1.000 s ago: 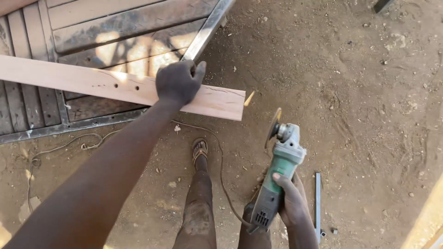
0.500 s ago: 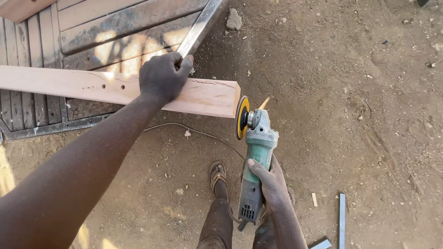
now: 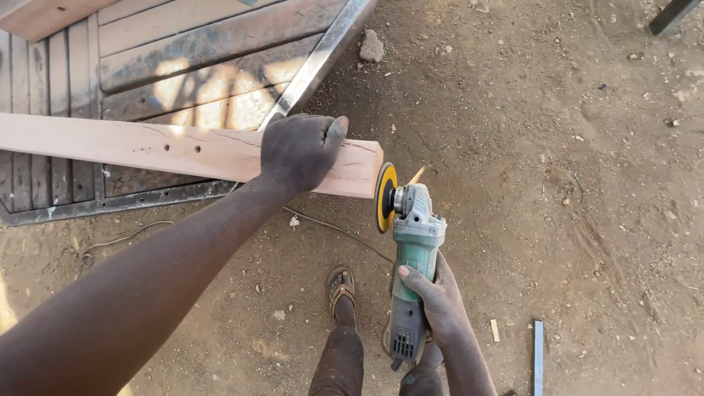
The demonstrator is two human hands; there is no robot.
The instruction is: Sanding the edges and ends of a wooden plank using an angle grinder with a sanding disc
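A long pale wooden plank (image 3: pixel 161 150) lies across the view, its right end sticking out over the dirt. My left hand (image 3: pixel 301 150) grips the plank close to that end, fingers wrapped over its top. My right hand (image 3: pixel 433 301) holds a green and grey angle grinder (image 3: pixel 411 249) by its body. The grinder's yellow disc (image 3: pixel 384 196) stands upright right against the plank's cut end.
A dark wooden panel in a metal frame (image 3: pixel 176 81) lies under the plank. The grinder's cord (image 3: pixel 337 231) trails over the dirt ground. My sandalled foot (image 3: pixel 341 286) stands below. A stone (image 3: pixel 372 47) lies further off, and a metal bar (image 3: pixel 538 356) lies at lower right.
The grinder has risen from low beside my leg up to the plank's end, and its disc now meets the end face. My left hand has kept its hold on the plank.
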